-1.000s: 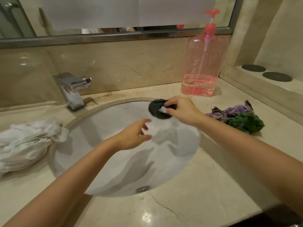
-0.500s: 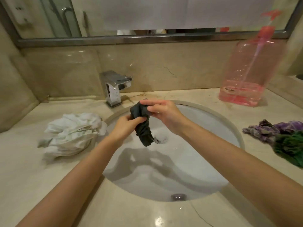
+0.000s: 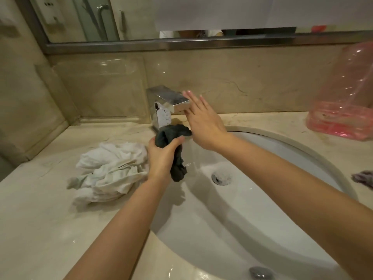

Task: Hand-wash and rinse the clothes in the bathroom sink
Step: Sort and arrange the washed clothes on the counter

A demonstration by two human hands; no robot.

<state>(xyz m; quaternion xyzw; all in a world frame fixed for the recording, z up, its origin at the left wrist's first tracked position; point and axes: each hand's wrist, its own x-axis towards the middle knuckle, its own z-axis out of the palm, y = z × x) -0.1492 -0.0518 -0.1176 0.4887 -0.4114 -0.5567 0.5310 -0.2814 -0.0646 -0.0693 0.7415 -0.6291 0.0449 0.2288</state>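
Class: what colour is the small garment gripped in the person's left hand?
Dark grey-green, nearly black; the small crumpled cloth garment shows best in the head view.

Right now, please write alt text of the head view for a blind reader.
The left hand grips a dark sock over the white sink, while the open right hand reaches to the chrome faucet. A crumpled white cloth lies on the counter to the left.

A bathroom, likely in a home or hotel. A white oval sink (image 3: 252,219) sits under a beige marble counter (image 3: 40,219) with a chrome tap (image 3: 167,104) at its back edge. A framed mirror (image 3: 101,19) above reflects a glass shower door. A pink soap bottle (image 3: 343,98) stands on the counter.
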